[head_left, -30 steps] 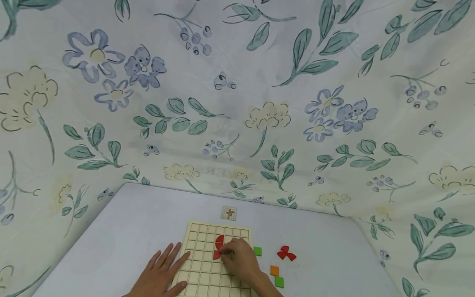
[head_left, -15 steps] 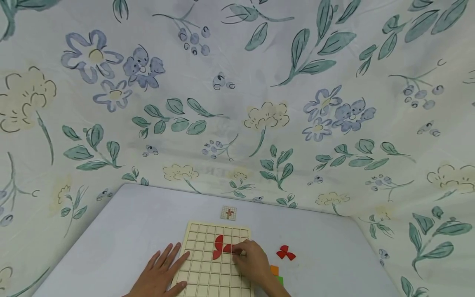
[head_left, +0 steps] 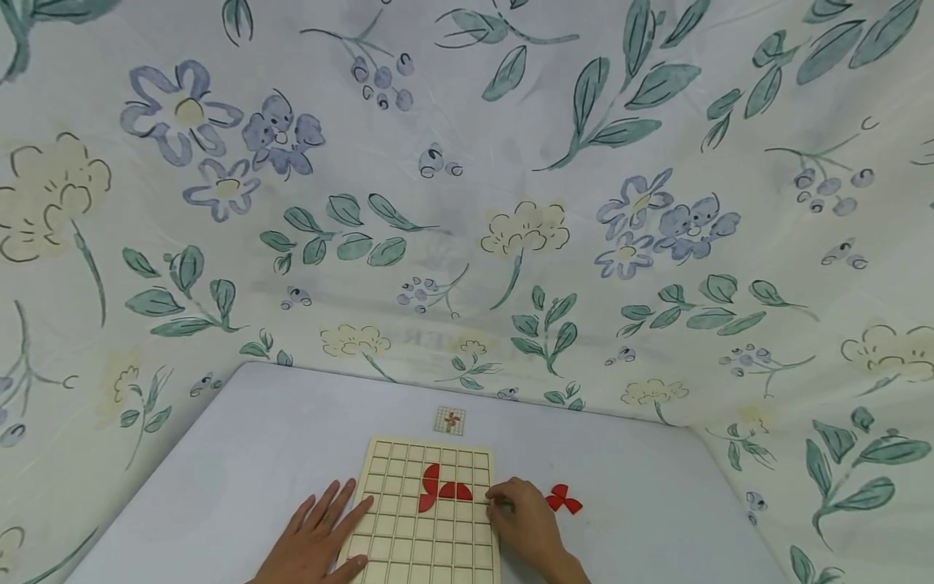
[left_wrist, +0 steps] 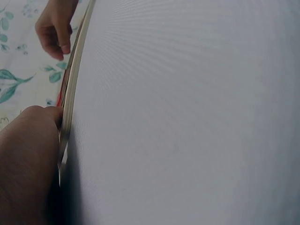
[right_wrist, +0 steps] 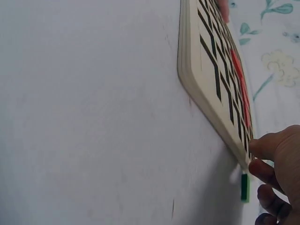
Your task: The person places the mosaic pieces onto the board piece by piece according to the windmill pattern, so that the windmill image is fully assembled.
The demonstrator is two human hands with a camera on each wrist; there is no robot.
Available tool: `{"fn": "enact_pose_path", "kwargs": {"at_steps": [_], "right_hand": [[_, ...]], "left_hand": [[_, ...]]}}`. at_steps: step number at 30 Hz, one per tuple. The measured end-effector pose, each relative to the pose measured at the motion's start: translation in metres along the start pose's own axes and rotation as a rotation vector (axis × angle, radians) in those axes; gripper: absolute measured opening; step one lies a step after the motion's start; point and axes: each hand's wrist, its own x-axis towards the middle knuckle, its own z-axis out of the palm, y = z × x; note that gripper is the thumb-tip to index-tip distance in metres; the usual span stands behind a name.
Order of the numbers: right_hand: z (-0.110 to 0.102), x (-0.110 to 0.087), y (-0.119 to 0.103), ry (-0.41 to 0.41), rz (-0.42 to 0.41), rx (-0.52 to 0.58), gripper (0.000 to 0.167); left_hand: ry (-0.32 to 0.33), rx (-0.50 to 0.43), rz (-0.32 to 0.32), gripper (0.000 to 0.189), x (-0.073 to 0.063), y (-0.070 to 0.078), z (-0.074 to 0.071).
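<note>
My left hand (head_left: 315,531) lies flat with spread fingers along the left side of a pale wooden grid board (head_left: 409,527). My right hand (head_left: 529,519) is at the board's right edge, its fingers loosely bent and nothing seen between them. Red quarter-round tiles (head_left: 432,478) sit in the grid's upper middle, with a pair of red tiles (head_left: 456,491) side by side to their right. The right wrist view shows thumb and forefinger (right_wrist: 265,146) close to the board's edge, with a green tile (right_wrist: 245,187) near the fingers.
A small card (head_left: 449,420) with a red pinwheel pattern on a grid lies behind the board. Loose red tiles (head_left: 563,499) form a cluster right of my right hand, which hides other tiles. A floral cloth (head_left: 438,243) hangs behind the white table (head_left: 635,495).
My right hand has moved right, off the red tiles to the board's edge, uncovering the two tiles side by side. It now covers the orange and green tiles. My left hand stays put.
</note>
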Motion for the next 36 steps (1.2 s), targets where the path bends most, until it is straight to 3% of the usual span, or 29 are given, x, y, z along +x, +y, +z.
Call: {"fn": "enact_pose_path", "kwargs": {"at_steps": [7, 15, 26, 33, 36], "right_hand": [[-0.009, -0.007, 0.019, 0.044, 0.054, -0.039, 0.015], [-0.018, -0.012, 0.045, 0.046, 0.185, -0.046, 0.016], [-0.027, -0.02, 0.058, 0.061, 0.256, -0.107, 0.016], [-0.027, -0.021, 0.068, 0.086, 0.404, -0.17, 0.025], [-0.026, -0.022, 0.071, 0.09, 0.428, -0.191, 0.03]], "left_hand": [[-0.009, 0.008, 0.001, 0.071, -0.001, -0.001, 0.001], [0.001, 0.013, 0.007, 0.071, -0.001, -0.002, -0.001], [-0.03, -0.002, -0.008, 0.071, 0.001, -0.001, -0.006], [-0.031, -0.004, -0.006, 0.071, 0.0, -0.001, -0.003], [-0.022, -0.004, -0.003, 0.071, 0.0, -0.002, 0.0]]}}
